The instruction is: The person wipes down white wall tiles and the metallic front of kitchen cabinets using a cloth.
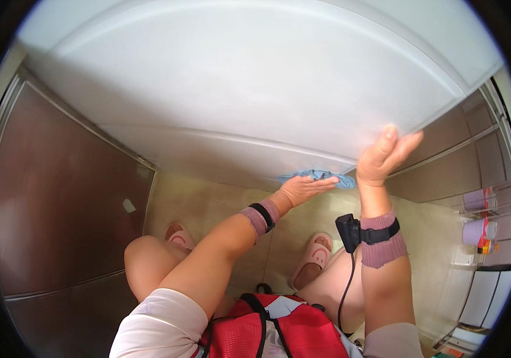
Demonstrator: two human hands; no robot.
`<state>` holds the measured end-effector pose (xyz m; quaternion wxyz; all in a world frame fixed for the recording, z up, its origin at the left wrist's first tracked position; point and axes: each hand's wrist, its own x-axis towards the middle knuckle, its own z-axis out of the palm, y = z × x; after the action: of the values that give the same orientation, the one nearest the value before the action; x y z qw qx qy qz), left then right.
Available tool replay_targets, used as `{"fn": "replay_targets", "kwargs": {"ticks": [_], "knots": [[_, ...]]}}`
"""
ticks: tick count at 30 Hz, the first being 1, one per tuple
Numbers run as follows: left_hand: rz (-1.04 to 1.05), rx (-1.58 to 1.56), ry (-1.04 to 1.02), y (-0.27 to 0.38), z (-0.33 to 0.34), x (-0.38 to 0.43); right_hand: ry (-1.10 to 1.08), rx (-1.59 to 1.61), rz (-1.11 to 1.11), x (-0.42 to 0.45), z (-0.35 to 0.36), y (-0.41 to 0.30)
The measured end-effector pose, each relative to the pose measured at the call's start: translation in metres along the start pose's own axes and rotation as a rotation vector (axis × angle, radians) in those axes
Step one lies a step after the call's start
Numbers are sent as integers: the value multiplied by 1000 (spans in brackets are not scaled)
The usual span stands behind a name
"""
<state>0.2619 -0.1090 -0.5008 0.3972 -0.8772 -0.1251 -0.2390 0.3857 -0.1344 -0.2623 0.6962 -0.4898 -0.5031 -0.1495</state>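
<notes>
A large white door panel [255, 80] with curved moulding fills the upper part of the view. Low on it, my left hand [305, 190] presses a crumpled blue cloth [345, 180] against the surface, fingers stretched towards the right. My right hand [383, 156] is at the panel's right edge, thumb on the white face and the other fingers partly hidden around the edge. A black device [348, 232] with a cable is strapped to my right wrist.
Dark brown panels [72, 188] with metal frames stand at the left. More brown panels [439, 165] are at the right, near a lilac container [473, 232] on a shelf. My feet in pink slippers [315, 255] are on the beige tiled floor [255, 223].
</notes>
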Motion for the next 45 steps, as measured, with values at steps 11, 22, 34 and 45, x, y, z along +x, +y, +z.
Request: {"fn": "replay_targets", "kwargs": {"ticks": [11,22,34,45], "knots": [[-488,-102,304,-100,0,-136,85,-68,17,8,2,-5],[-2317,-1346,1488,-227,18,-243,167,-153,95,16,-8,-11],[-2465,-2599,1118,-29,-12,-9,135,-115,26,12,1,-7],[-2528,-1665,1351,-157,30,-215,165,-104,110,12,2,-8]]}}
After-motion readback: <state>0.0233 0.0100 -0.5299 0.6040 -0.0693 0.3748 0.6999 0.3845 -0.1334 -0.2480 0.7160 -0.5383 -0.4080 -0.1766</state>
